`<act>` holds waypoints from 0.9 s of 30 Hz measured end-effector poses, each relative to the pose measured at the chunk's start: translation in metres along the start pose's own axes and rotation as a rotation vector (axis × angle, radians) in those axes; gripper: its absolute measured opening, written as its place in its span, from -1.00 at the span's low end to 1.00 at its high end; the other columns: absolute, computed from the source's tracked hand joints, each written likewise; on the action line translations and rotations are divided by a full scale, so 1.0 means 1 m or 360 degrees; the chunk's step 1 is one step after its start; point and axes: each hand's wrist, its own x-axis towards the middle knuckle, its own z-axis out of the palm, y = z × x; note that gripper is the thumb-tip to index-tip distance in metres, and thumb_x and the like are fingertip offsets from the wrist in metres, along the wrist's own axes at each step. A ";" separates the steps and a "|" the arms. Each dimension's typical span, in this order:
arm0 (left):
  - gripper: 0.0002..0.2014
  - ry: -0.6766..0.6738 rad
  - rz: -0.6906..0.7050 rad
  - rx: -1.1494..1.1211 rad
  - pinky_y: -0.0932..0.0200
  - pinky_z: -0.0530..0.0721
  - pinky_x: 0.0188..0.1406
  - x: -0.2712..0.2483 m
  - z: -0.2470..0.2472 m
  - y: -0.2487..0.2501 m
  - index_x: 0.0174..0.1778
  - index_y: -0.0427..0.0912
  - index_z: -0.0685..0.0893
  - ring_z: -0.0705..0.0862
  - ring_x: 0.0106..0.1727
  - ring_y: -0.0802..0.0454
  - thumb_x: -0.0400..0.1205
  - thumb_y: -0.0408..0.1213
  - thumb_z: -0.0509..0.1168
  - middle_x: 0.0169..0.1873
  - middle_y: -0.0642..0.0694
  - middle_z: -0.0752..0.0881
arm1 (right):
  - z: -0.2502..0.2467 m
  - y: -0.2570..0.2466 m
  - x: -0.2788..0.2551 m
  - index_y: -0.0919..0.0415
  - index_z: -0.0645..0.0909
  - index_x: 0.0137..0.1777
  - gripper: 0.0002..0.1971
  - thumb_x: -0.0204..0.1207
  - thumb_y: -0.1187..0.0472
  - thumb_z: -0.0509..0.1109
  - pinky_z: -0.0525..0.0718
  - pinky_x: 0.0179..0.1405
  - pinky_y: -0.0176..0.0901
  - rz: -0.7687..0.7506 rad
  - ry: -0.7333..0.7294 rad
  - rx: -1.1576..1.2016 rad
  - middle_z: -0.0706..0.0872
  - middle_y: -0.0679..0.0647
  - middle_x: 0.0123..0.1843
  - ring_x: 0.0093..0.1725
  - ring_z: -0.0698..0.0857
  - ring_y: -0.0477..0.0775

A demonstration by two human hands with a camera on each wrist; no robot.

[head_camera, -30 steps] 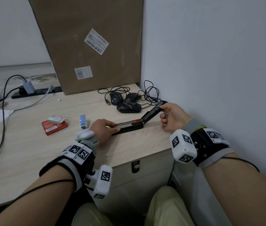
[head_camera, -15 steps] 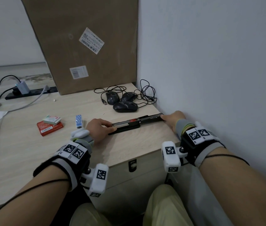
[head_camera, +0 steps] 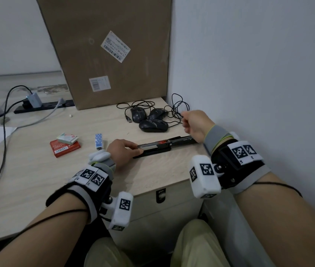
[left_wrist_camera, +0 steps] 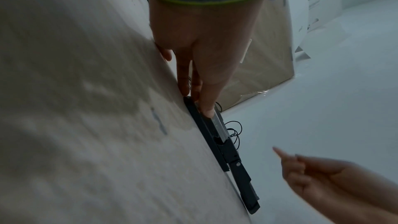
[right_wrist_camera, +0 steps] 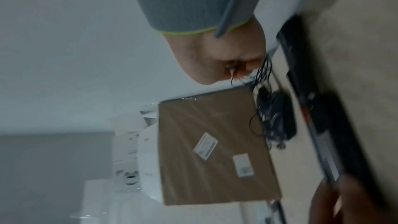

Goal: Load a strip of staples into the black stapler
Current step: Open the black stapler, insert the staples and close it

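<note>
The black stapler [head_camera: 164, 146] lies swung fully open and flat on the wooden desk [head_camera: 162, 170], its metal staple channel [head_camera: 150, 145] facing up with a red part at the hinge. My left hand [head_camera: 133, 148] presses straight fingers on the channel's left end, also seen in the left wrist view [left_wrist_camera: 200, 91] on the stapler [left_wrist_camera: 224, 144]. My right hand [head_camera: 191, 122] hovers above the stapler's right end, fingers curled with nothing visible in them [left_wrist_camera: 301, 173]. A red staple box [head_camera: 65, 149] with a pale box [head_camera: 67, 138] on top lies to the left.
Three black mice [head_camera: 152, 125] with tangled cables sit just behind the stapler. A big cardboard box [head_camera: 110, 51] stands at the back, the wall [head_camera: 249, 74] close on the right. A small blue dotted item [head_camera: 99, 141] lies by my left hand. A power strip [head_camera: 43, 106] is far left.
My right hand pushed the stapler's top arm down flat onto the desk, then let go and rose above its right end. My left hand stayed on the channel.
</note>
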 end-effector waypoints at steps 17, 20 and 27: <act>-0.87 -0.0048 0.0044 -0.0174 0.32 0.57 -0.31 0.002 -0.001 -0.008 -0.27 0.00 0.74 0.60 -0.33 0.18 0.36 -0.11 0.55 -0.40 0.14 0.68 | 0.056 0.022 -0.010 0.32 0.75 -0.13 -0.89 0.36 0.35 0.57 0.73 -0.34 -0.39 -0.0279 -0.0462 -0.0326 0.75 0.12 -0.28 -0.34 0.71 -0.06; -0.88 -0.0055 0.0052 -0.0169 0.28 0.57 -0.30 0.003 -0.001 -0.010 -0.29 0.02 0.74 0.61 -0.33 0.15 0.36 -0.11 0.55 -0.40 0.12 0.69 | 0.061 0.028 -0.009 0.34 0.75 -0.15 -0.84 0.30 0.34 0.61 0.77 -0.29 -0.35 -0.0433 -0.0445 -0.0582 0.79 0.17 -0.27 -0.32 0.77 -0.03; -0.86 -0.0045 0.0062 -0.0156 0.29 0.51 -0.34 0.005 0.001 -0.014 -0.26 0.03 0.75 0.60 -0.34 0.17 0.36 -0.07 0.54 -0.38 0.14 0.69 | 0.062 0.034 -0.002 0.15 0.82 -0.04 -0.80 0.40 0.09 0.53 0.69 0.10 -0.06 -0.1027 -0.0479 -0.1405 0.85 0.05 -0.06 -0.03 0.76 -0.01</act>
